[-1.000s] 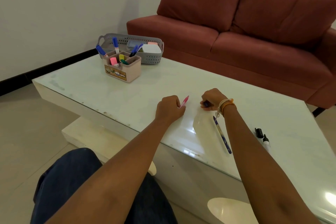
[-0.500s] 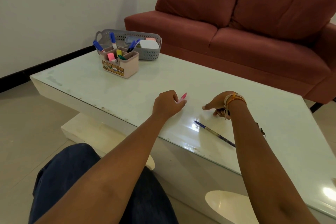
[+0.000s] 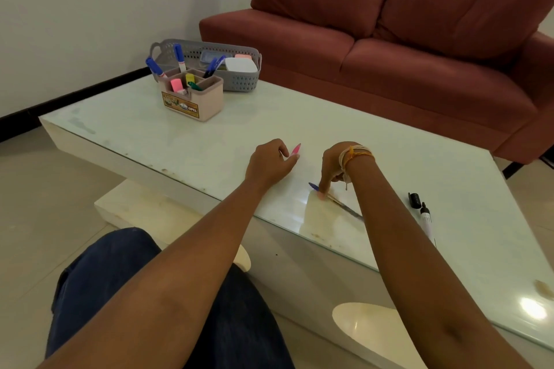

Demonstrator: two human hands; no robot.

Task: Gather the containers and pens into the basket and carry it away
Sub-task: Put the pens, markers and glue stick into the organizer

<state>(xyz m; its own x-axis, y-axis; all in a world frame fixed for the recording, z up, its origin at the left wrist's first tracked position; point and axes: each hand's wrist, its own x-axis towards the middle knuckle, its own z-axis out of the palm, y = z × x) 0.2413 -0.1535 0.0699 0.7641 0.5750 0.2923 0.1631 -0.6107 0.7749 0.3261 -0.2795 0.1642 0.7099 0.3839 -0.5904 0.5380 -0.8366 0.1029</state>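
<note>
Left hand (image 3: 271, 160): fingers curled round a pink pen (image 3: 295, 149), rested near the tabletop's near edge
Right hand (image 3: 334, 166): fingertips pressed down on a blue pen (image 3: 335, 200) that lies flat by the near edge; a pinch cannot be told
Black marker (image 3: 421, 213): laid toward the near right edge of the table (image 3: 329, 132)
Basket (image 3: 236, 81): set at the far left corner, containers inside
Pen holder (image 3: 193, 96): placed just before the basket, markers inside

Blue pen (image 3: 335, 202) flat near table edge; gray basket (image 3: 239, 81) far.
</note>
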